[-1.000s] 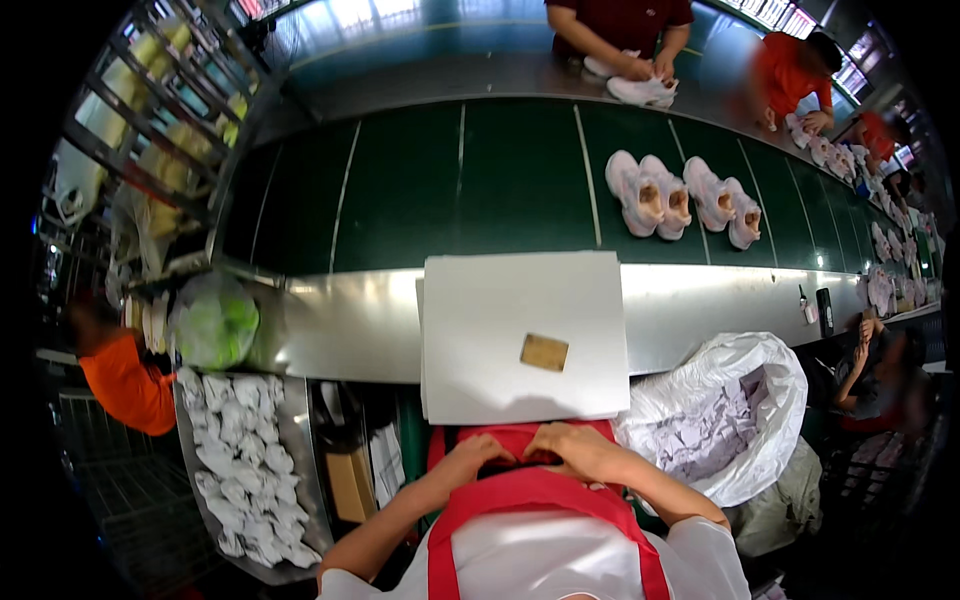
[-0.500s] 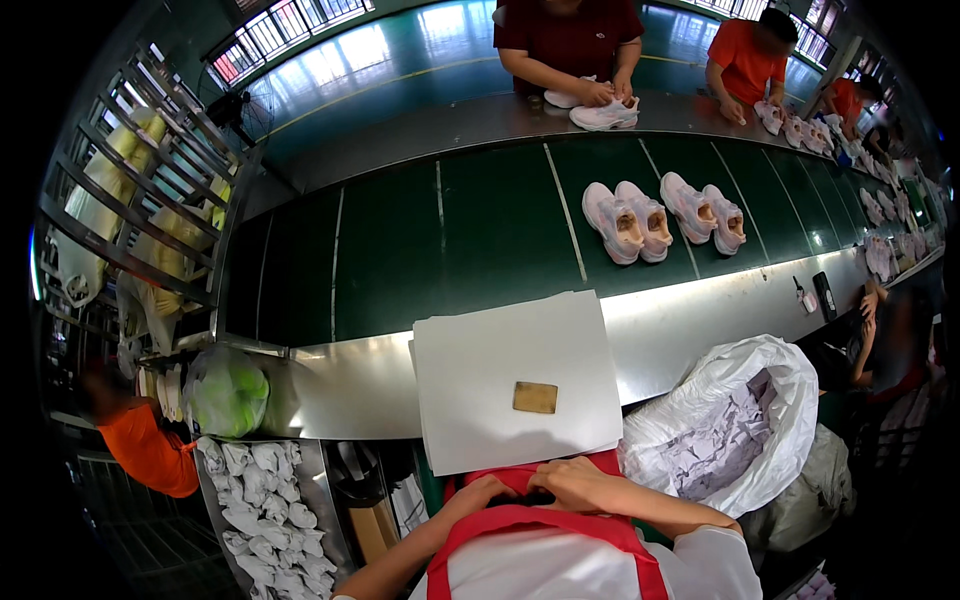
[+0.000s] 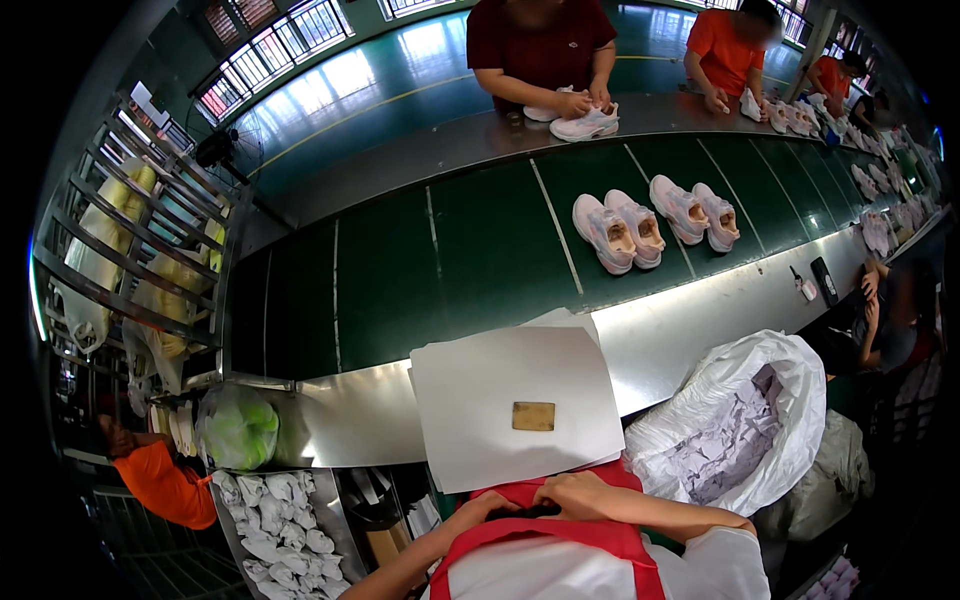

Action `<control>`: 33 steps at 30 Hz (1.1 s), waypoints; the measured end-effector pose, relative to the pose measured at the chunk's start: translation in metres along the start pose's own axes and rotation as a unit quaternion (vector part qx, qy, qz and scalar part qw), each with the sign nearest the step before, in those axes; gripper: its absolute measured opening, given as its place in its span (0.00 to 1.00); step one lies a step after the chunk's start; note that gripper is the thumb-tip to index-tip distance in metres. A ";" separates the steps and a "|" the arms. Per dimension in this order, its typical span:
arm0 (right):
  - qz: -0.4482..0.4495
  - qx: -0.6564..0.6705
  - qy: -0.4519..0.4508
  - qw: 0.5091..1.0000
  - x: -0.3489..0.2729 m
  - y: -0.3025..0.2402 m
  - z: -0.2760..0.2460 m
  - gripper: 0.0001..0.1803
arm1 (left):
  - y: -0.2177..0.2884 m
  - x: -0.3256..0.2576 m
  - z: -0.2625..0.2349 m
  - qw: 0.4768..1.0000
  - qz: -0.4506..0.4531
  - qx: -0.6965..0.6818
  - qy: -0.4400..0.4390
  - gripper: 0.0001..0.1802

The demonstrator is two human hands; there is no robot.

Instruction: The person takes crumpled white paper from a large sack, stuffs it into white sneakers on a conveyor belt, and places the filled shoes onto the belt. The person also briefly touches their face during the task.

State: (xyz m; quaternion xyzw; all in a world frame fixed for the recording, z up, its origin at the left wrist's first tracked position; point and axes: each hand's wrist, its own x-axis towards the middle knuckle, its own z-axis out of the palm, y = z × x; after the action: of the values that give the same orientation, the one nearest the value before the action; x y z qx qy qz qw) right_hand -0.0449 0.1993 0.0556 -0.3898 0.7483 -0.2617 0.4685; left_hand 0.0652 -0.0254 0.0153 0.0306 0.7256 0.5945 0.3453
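Note:
Both my hands rest low at my waist, against the red apron (image 3: 625,478), just below the near edge of a stack of white paper sheets (image 3: 480,400). My left hand (image 3: 490,503) is bent inward, its fingertips tucked out of sight. Beside it, slightly higher, my right hand (image 3: 578,494) points toward the left one, with its fingers mostly hidden. A dark gap shows between the two hands, and I make out no held thing. On the top sheet lies a small brown rectangular piece (image 3: 533,416).
Two pairs of pale pink sneakers (image 3: 622,240) sit on the green conveyor belt (image 3: 390,270). Right of the paper is a white sack (image 3: 655,445) of crumpled paper; at left, a tray of white wads (image 3: 285,525) and a green-filled bag (image 3: 238,430). Co-workers (image 3: 540,55) handle shoes across the belt.
My view has tilted a little, so the paper and bench sit lower. My hands stay at the apron. Across the belt, a person in orange now holds a pale shoe upright.

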 end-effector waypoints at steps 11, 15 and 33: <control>-0.003 0.025 0.021 0.999 0.002 -0.001 0.000 0.18 | 0.000 0.012 -0.005 0.997 -0.058 -0.041 -0.032 0.21; -0.027 0.017 0.052 0.998 0.004 0.002 0.007 0.18 | -0.009 0.014 0.002 0.996 -0.054 -0.072 -0.022 0.21; 0.000 0.088 0.083 0.993 -0.002 0.007 0.021 0.23 | 0.002 -0.006 0.006 0.992 -0.003 -0.126 -0.021 0.27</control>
State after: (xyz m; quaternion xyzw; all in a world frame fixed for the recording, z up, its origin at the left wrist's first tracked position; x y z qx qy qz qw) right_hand -0.0275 0.2043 0.0423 -0.3238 0.7591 -0.3578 0.4370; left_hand 0.0718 -0.0223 0.0194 -0.0035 0.6375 0.6795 0.3631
